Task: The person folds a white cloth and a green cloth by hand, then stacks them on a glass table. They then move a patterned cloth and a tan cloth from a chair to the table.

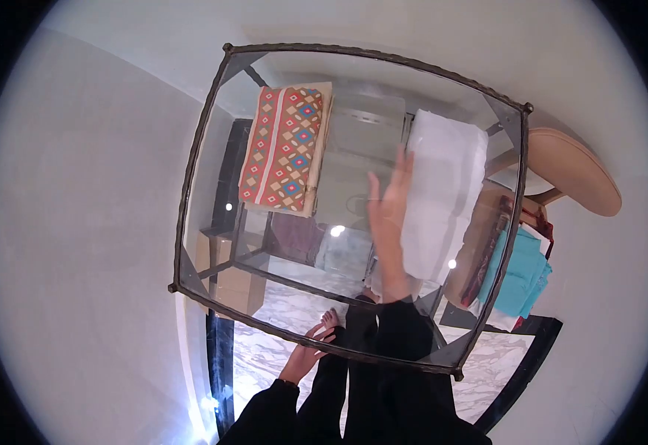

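My right hand [391, 215] reaches over the glass tabletop [361, 174] with its thumb apart and fingers stretched forward. Its finger side lies along the left edge of a white folded cloth [446, 193], overlapping that edge in this view. My left hand [308, 356] is low at the near metal edge of the table, fingers extended and holding nothing. On the left part of the glass lies a folded patterned cloth [283, 148] in red, tan and blue, with a plain tan layer showing along its right side.
A dark metal frame [354, 50] borders the glass. Beneath it stand cardboard boxes [239, 285] and folded dark cloth [296, 237]. At right are a tan chair [572, 170] and a pile with turquoise cloth [518, 271]. A bare foot [330, 318] shows on the marble floor.
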Motion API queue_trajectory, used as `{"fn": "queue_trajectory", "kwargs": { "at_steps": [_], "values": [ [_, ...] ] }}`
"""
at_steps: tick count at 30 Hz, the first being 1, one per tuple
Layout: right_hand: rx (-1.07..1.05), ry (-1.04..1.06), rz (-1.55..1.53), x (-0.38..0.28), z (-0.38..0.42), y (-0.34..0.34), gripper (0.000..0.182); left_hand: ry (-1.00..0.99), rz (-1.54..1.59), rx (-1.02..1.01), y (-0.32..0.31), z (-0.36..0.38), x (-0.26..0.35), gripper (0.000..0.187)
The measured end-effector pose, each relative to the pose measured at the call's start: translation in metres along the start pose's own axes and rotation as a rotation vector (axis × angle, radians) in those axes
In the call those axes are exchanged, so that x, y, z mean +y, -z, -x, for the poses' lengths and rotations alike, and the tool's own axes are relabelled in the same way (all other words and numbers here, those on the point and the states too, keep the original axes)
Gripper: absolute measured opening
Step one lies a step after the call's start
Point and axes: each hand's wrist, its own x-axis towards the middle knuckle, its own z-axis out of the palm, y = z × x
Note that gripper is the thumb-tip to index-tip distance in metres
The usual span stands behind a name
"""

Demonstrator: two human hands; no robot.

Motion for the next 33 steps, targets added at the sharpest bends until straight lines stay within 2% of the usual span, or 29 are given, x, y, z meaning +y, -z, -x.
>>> {"fn": "queue_trajectory", "kwargs": {
  "at_steps": [2, 5, 8, 11, 14, 17, 20, 26, 29, 33],
  "values": [
    [-0.087, 0.071, 0.346, -0.023, 0.02, 0.006, 0.064, 0.023, 0.039, 0.01, 0.008, 0.002, -0.005, 0.052],
    [-0.151, 0.233, 0.305, 0.005, 0.044, -0.011, 0.056, 0.04, -0.007, 0.025, 0.02, 0.011, -0.015, 0.052],
    [-0.074, 0.216, 0.364, 0.003, 0.046, -0.014, 0.051, 0.063, -0.106, 0.09, 0.038, 0.013, -0.026, 0.05],
    [-0.114, 0.249, 0.404, -0.021, 0.059, -0.009, 0.048, 0.05, -0.12, 0.087, 0.054, 0.023, -0.041, 0.052],
    [-0.328, 0.467, -0.139, -0.025, 0.099, -0.039, 0.047, 0.061, -0.185, 0.096, 0.064, 0.04, -0.051, 0.054],
    [-0.43, 0.247, -0.334, -0.06, 0.122, -0.065, 0.055, 0.149, -0.264, 0.198, 0.076, 0.054, -0.064, 0.053],
    [-0.21, 0.125, -0.152, -0.076, 0.119, -0.094, 0.067, 0.175, -0.319, 0.285, 0.094, 0.068, -0.083, 0.047],
    [-0.117, -0.327, -0.04, -0.098, 0.106, -0.13, 0.092, 0.164, -0.321, 0.334, 0.115, 0.09, -0.104, 0.044],
    [0.002, -0.425, -0.006, -0.106, 0.096, -0.145, 0.098, 0.145, -0.314, 0.336, 0.115, 0.091, -0.105, 0.044],
    [0.025, -0.55, -0.026, -0.111, 0.089, -0.154, 0.098, 0.1, -0.308, 0.309, 0.115, 0.087, -0.108, 0.044]
  ]
}}
